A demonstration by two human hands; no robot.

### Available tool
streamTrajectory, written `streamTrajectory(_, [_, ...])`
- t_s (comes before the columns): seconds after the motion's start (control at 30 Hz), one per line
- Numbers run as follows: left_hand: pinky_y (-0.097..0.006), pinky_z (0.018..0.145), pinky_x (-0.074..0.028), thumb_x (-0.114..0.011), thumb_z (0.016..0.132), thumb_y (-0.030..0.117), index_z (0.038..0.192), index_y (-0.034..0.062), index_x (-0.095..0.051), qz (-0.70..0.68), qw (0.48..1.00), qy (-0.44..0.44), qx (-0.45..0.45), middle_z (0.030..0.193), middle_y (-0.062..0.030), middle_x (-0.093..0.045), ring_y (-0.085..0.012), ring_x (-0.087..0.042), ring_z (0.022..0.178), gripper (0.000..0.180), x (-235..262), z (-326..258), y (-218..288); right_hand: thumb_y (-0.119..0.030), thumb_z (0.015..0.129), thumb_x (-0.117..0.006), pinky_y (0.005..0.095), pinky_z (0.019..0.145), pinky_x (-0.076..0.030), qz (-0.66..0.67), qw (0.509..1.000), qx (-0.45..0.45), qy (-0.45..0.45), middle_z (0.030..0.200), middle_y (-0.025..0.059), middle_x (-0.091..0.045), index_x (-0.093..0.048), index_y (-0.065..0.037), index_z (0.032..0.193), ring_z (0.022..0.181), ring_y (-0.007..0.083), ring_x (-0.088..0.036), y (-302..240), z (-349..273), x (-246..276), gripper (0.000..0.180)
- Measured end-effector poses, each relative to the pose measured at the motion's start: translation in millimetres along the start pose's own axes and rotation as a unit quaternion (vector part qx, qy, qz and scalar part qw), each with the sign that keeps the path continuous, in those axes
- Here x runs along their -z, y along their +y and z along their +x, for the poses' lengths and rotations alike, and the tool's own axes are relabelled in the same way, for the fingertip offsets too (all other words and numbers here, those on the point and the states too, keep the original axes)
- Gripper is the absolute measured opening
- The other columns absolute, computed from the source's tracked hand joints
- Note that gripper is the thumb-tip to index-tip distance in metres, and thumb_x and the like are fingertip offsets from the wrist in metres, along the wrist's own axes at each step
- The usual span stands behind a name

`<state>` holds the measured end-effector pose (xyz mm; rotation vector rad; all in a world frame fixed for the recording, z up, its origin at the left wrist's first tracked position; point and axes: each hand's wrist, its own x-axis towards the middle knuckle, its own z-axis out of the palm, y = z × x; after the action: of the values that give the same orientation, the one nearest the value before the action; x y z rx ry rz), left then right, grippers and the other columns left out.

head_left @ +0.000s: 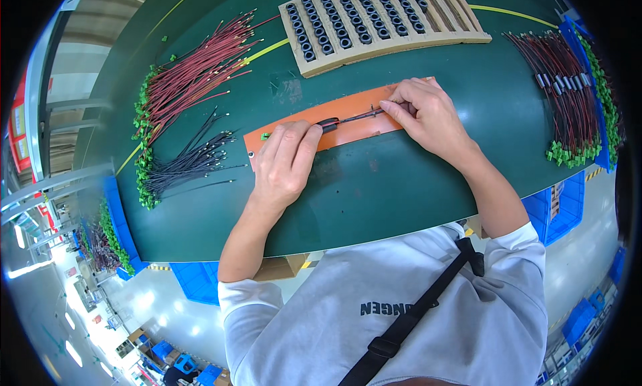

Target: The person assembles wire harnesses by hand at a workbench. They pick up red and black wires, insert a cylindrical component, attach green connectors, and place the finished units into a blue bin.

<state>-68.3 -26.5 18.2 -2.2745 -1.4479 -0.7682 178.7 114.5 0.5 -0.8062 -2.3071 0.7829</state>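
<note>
An orange board lies on the green table, tilted slightly up toward the right. My left hand is closed over its left part, fingertips at a small black cylindrical sleeve. Dark wires run from the sleeve along the board to my right hand, which pinches their far end between thumb and fingers. A green connector shows at the left hand's outer side. My left fingers partly cover the sleeve and the wires beside it.
Red wires and black wires with green connectors lie at left. A cardboard tray holds rows of black cylinders at the back. Wire bundles with grey sleeves lie at right beside a blue bin wall. Blue crates stand below the table edge.
</note>
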Motion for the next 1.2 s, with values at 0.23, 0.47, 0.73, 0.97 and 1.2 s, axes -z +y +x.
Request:
streamTrajectory(0.23, [-0.038, 0.065, -0.056, -0.077, 0.071, -0.013, 0.100, -0.0043, -0.067, 0.004, 1.000, -0.018, 0.005, 0.094, -0.0149, -0.065, -0.0293, -0.066, 0.079, 0.032, 5, 5, 5, -0.020, 0.093, -0.071, 0.0382, 0.075, -0.041, 0.005, 1.000, 0.009, 0.004, 0.075, 0.0085, -0.065, -0.062, -0.005, 0.079, 0.071, 0.0264, -0.061, 1, 1, -1, 0.022])
streamTrajectory(0.47, [-0.037, 0.065, -0.056, -0.075, 0.074, -0.011, 0.099, -0.0041, -0.067, -0.004, 1.000, -0.004, 0.007, 0.095, -0.0150, -0.065, -0.0289, -0.066, 0.079, 0.028, 0, -1, 0, -0.020, 0.093, -0.071, 0.0385, 0.074, -0.040, -0.005, 1.000, 0.002, -0.004, 0.074, 0.0081, -0.065, -0.062, -0.005, 0.079, 0.072, 0.0262, -0.060, 0, 1, -1, 0.022])
streamTrajectory(0.73, [-0.036, 0.071, -0.056, -0.078, 0.076, -0.007, 0.100, -0.0007, -0.068, -0.141, 0.972, -0.052, 0.180, 0.096, -0.0119, -0.065, -0.0267, -0.066, 0.085, 0.027, 3, 8, 13, -0.020, 0.093, -0.071, 0.0393, 0.074, -0.041, -0.004, 1.000, 0.011, -0.001, 0.075, 0.0079, -0.065, -0.062, -0.005, 0.079, 0.072, 0.0267, -0.060, -1, 1, 0, 0.023])
streamTrajectory(0.97, [-0.037, 0.078, -0.058, -0.080, 0.079, -0.002, 0.096, -0.0011, -0.065, -0.168, 0.967, -0.047, 0.188, 0.101, -0.0128, -0.071, -0.0257, -0.070, 0.092, 0.022, -10, 5, 9, -0.018, 0.092, -0.071, 0.0397, 0.076, -0.043, -0.059, 0.997, 0.049, 0.003, 0.075, 0.0077, -0.065, -0.062, -0.005, 0.079, 0.077, 0.0268, -0.060, 0, 1, 2, 0.020])
streamTrajectory(1.2, [-0.031, 0.077, -0.063, -0.079, 0.083, -0.004, 0.097, -0.0009, -0.064, -0.263, 0.913, -0.054, 0.306, 0.099, -0.0124, -0.073, -0.0223, -0.076, 0.088, 0.021, -12, 11, 15, -0.016, 0.091, -0.072, 0.0396, 0.080, -0.044, -0.070, 0.997, 0.041, -0.005, 0.077, 0.0070, -0.066, -0.063, -0.005, 0.080, 0.078, 0.0258, -0.061, -7, 2, -8, 0.017])
